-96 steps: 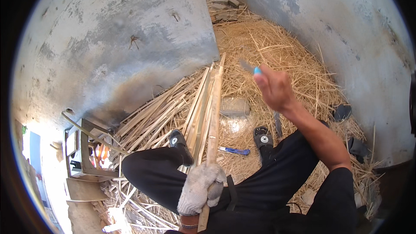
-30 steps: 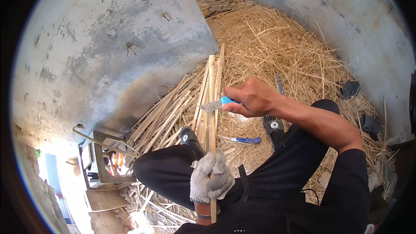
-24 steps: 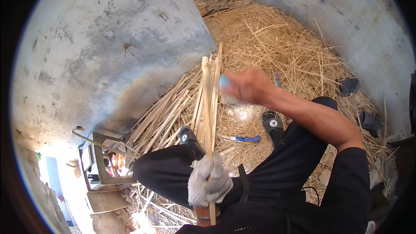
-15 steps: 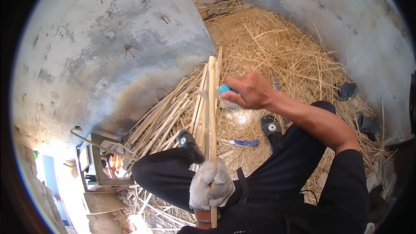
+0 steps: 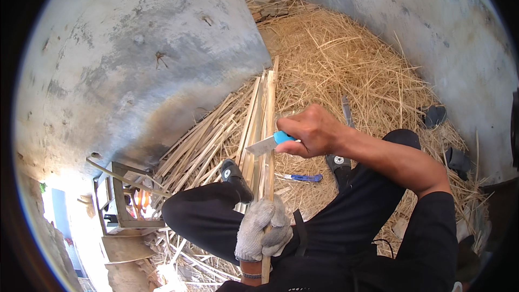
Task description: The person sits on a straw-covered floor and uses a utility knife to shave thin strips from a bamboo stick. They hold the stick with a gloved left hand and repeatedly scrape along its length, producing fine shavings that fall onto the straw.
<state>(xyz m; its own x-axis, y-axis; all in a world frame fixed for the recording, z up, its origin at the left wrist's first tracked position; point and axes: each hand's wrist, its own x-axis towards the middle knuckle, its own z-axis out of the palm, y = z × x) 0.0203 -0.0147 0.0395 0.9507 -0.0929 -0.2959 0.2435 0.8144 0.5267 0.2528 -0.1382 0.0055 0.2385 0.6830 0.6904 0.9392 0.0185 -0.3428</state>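
Observation:
My left hand, in a grey-white knit glove, is closed around the lower part of a long pale wooden strip. The strip stands out away from my body, its far end past my feet. My bare right hand grips a knife with a bright blue handle and a short, broad metal blade. That blade lies across the strip about midway along its length, above the gloved hand. Whether its edge bites into the wood cannot be made out.
A heap of long strips lies by the left wall. Shavings cover the floor. A blue box cutter lies between my shoes, and a metal blade beyond the right one. A wooden frame stands at left, dark shoes at right.
My right hand has drawn the knife toward me along the strip, from near its far end to about midway. The strip's far end has shifted slightly right. My left hand keeps its grip.

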